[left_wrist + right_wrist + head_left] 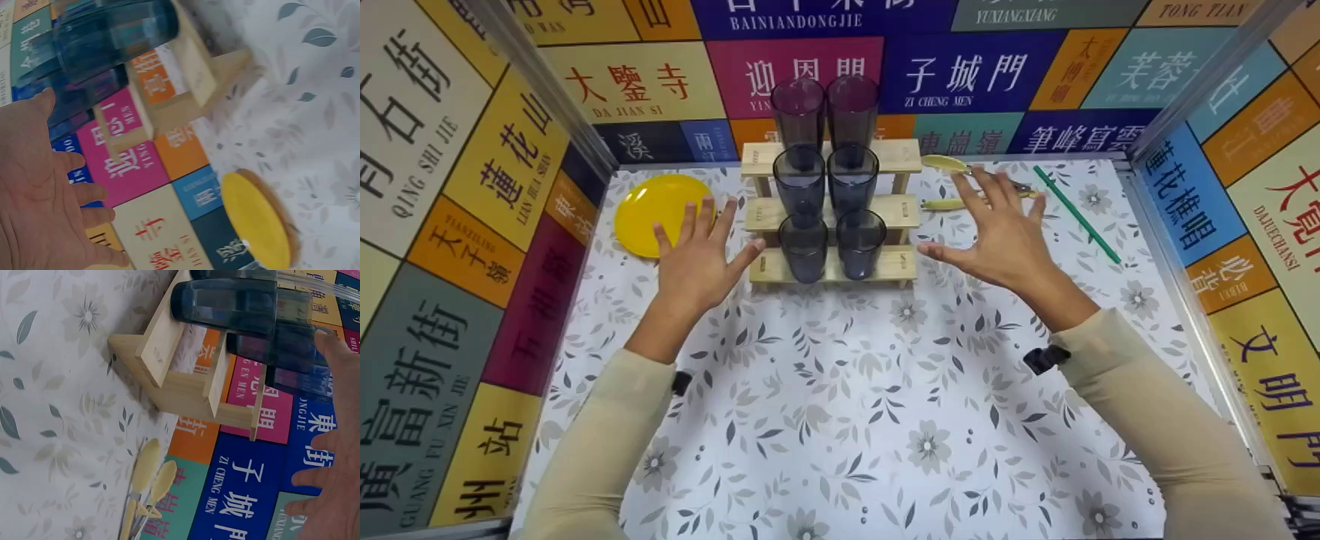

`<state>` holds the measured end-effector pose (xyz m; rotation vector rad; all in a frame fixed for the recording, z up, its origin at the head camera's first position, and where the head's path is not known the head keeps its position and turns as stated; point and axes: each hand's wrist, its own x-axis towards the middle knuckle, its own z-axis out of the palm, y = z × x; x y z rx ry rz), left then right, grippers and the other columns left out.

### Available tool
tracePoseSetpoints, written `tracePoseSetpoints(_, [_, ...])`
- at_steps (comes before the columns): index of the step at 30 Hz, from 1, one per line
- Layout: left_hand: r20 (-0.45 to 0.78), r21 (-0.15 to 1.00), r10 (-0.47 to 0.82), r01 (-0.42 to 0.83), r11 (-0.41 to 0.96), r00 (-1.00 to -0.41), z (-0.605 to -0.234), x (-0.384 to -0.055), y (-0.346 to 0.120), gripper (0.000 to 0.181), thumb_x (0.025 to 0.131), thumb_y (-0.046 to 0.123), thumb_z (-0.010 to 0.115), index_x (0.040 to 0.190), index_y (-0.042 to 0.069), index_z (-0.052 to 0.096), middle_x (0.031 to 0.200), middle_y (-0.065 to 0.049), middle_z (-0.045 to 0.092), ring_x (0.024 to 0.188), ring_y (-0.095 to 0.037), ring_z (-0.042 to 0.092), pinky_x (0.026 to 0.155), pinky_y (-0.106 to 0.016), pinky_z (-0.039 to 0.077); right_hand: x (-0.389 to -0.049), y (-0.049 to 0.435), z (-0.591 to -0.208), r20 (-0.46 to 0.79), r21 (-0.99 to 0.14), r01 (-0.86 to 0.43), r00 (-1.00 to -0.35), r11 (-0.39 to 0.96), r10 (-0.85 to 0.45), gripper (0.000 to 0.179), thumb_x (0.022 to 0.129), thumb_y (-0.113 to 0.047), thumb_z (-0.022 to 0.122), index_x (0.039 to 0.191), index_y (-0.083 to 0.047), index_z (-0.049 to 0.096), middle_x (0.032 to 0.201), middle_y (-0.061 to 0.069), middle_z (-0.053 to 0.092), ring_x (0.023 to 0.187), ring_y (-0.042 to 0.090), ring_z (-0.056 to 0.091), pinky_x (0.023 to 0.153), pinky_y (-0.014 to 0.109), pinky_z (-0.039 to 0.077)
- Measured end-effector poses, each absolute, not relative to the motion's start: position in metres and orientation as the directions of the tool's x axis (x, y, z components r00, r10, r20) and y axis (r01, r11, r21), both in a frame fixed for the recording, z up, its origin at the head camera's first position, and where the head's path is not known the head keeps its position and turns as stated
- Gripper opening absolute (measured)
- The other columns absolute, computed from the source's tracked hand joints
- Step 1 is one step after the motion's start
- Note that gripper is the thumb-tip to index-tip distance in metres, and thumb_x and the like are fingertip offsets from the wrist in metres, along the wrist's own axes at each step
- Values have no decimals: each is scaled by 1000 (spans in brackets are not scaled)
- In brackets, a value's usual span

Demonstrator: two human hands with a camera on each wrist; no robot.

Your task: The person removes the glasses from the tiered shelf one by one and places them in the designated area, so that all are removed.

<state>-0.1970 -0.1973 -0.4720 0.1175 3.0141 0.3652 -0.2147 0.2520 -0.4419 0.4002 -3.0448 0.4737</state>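
Note:
A wooden three-tier stand (901, 264) holds several dark tinted drinking glasses (802, 251), two on each tier, all upright. My left hand (690, 259) is spread left of the stand, its fingers over the near side of a yellow plate (641, 217) in the head view. To the right of the stand my right hand (1009, 244) is also spread, with its thumb toward the lowest tier. Behind its fingers, partly covered, lie tongs (945, 163) with pale yellow ends. Both wrist views show bare palms and nothing held; the tongs' yellow tips (147, 464) appear below the stand.
A thin green stick (1076, 214) lies at the right of the white floral tablecloth (840, 420). Panels covered with colourful sign prints (637, 82) enclose the table at the back, left and right. The stand is close to the back panel.

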Motion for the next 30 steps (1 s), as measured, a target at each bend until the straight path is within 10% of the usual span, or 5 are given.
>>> tracePoseSetpoints(21, [-235,353,138,47,934,-962,-547,-206,-205,95,113,73,34,180,14,1,188,-14,1,175,-41,3,133,-77,2,-223,190,-484,196,-477,-404,-915,780,-353,113,87,-76,81,173,-17,38,171,18,49,156,43,48,122,67,45])
tracePoseSetpoints(30, [-219,351,162,77,933,-962,-573,-210,-205,100,110,76,38,180,12,7,187,-18,10,172,-46,13,132,-79,11,-225,174,-499,171,-565,-392,-917,726,-361,113,86,-73,85,173,-18,40,170,14,52,157,40,50,125,64,43])
